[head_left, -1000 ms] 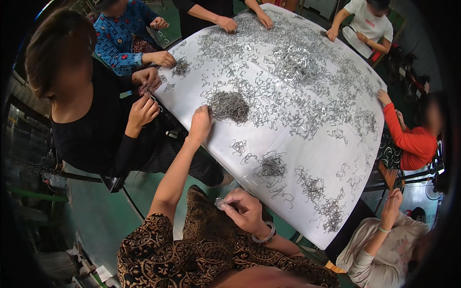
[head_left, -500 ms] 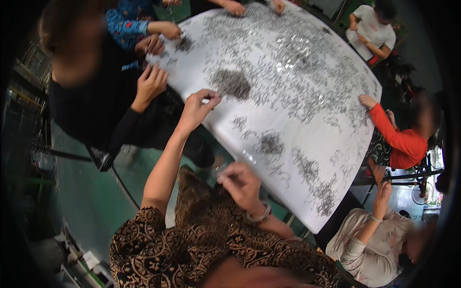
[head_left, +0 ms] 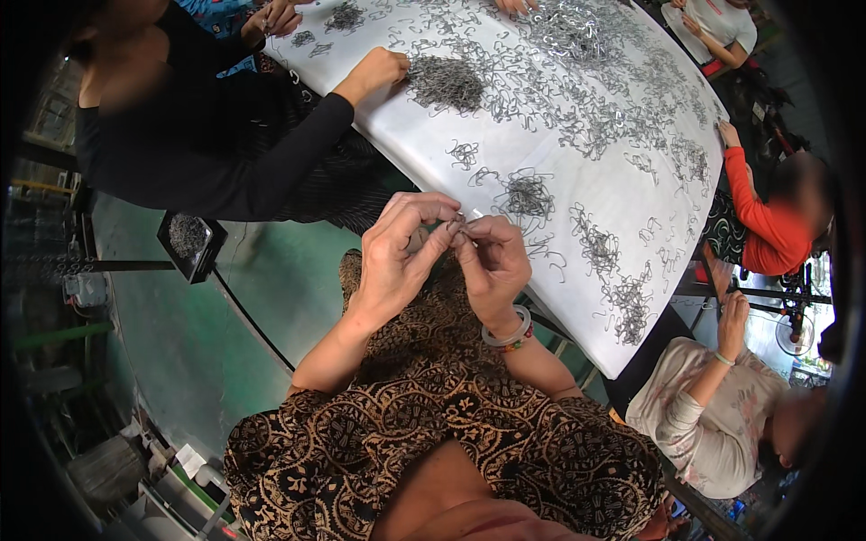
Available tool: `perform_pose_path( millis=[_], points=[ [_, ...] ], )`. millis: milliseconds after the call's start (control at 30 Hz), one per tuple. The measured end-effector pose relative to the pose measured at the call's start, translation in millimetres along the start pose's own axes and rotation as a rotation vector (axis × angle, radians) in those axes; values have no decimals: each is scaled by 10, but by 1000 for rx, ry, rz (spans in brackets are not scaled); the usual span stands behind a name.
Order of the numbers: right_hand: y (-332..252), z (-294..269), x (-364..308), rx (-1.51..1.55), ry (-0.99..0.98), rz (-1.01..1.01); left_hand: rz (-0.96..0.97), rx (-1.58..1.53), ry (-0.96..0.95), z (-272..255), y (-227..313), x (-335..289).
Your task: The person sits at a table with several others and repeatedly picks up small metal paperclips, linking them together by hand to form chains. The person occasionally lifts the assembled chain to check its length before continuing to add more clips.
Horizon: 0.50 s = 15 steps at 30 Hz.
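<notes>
My left hand (head_left: 406, 257) and my right hand (head_left: 493, 270) meet at the fingertips just off the table's near edge. Thumbs and index fingers pinch a small metal hook (head_left: 460, 221), mostly covered by the fingers. Past my hands on the white table (head_left: 469, 185) lies a small heap of bent metal hooks (head_left: 529, 196), with loose ones around it. More hooks form a loose strip (head_left: 613, 270) to the right. A denser pile of hooks (head_left: 446, 83) sits farther off, touched by the hand of a person in black.
Hooks are scattered widely over the far table, some around a shiny heap (head_left: 568, 32). Close on my left sits a person in black (head_left: 225, 153); a black tray (head_left: 191, 243) of small metal pieces stands behind. Others sit on the right, in red (head_left: 776, 225) and beige (head_left: 713, 424).
My left hand has come back from beside the dense pile to join my right hand, which moved up slightly. The neighbour in black now reaches to that pile. My view has shifted.
</notes>
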State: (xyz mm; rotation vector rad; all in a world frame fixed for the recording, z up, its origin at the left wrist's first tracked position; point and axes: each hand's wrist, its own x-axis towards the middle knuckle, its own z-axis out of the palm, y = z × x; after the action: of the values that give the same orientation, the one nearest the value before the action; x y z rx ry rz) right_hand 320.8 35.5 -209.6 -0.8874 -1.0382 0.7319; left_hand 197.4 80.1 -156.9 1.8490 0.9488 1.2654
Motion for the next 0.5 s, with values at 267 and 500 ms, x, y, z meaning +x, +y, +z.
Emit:
perform_pose_path(
  millis=[267,500],
  points=[
    [161,-457,420,-317,34,63,-153,-212,7,-26,-107,8],
    [1285,-1444,1733,-1210,2,146,-158,-222,-1,-130,-149,90]
  ],
)
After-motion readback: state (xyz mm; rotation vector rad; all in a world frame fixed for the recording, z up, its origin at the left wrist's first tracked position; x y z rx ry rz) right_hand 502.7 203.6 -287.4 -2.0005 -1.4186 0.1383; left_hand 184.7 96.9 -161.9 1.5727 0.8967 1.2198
